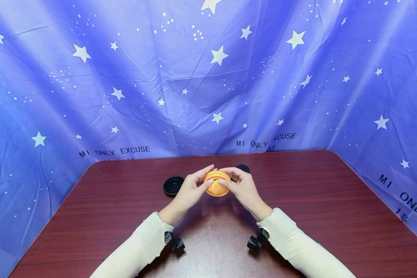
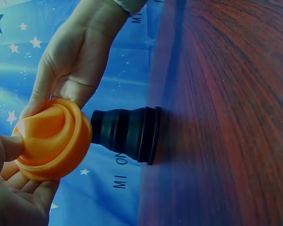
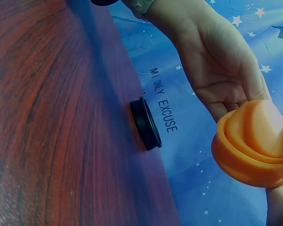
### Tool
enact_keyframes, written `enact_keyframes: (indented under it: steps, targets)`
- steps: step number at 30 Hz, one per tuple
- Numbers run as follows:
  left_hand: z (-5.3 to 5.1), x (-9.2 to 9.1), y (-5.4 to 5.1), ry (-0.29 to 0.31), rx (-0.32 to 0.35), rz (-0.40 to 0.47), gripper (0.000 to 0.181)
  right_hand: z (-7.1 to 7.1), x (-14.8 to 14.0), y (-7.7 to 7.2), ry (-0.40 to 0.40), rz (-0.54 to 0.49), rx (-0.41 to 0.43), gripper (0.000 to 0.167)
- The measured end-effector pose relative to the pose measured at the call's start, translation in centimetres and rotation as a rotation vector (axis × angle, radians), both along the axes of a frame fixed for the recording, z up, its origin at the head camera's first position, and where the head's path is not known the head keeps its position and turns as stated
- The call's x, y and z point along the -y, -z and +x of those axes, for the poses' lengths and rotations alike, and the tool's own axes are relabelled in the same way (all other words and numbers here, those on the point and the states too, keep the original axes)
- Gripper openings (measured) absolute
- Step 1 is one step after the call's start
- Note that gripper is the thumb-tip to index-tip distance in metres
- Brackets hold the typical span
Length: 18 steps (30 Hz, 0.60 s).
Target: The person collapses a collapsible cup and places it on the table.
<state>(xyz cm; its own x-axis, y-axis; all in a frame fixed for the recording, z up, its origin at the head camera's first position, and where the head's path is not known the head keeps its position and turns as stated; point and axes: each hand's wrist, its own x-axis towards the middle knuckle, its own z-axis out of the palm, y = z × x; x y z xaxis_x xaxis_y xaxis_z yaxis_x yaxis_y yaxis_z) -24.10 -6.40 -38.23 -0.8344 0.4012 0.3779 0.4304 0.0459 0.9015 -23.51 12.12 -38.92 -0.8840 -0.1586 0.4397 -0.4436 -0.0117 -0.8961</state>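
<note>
Both hands hold an orange collapsible silicone cup (image 1: 217, 189) in the air over the middle of the table. Its wall is partly folded and pushed into a bulge inside the round rim, as the left wrist view shows (image 2: 52, 136). My left hand (image 1: 192, 188) grips the cup's left side, thumb on the folded part and fingers behind the rim. From the other side my right hand (image 1: 244, 187) pinches it in the same way, its thumb on the bulge. The undersides of the cup and some fingertips are hidden.
A flattened black collapsible cup (image 1: 173, 185) lies on the table left of the hands. Behind the right hand, a stretched-out black cup (image 2: 127, 132) stands wide end down. The dark red wooden table (image 1: 107, 216) meets a blue star-printed curtain (image 1: 180, 77) at the back.
</note>
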Motion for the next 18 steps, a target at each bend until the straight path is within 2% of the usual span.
enact_keyframes:
  steps: [3,6,12,18]
  targets:
    - [0.0,-0.1,0.0,-0.003,0.009,0.054,0.046,0.0,0.0,-0.1,0.024,-0.041,0.003,0.030]
    - [0.0,-0.2,0.0,-0.009,0.050,0.095,0.047,0.0,0.2,-0.1,0.059,-0.116,0.005,0.031]
    - [0.1,-0.9,0.0,-0.024,0.136,0.068,0.048,-0.1,0.4,-0.2,0.103,-0.239,-0.004,0.030]
    - [0.0,-1.2,-0.1,-0.031,0.101,0.139,0.043,-0.1,0.4,-0.2,0.112,-0.247,-0.001,0.030]
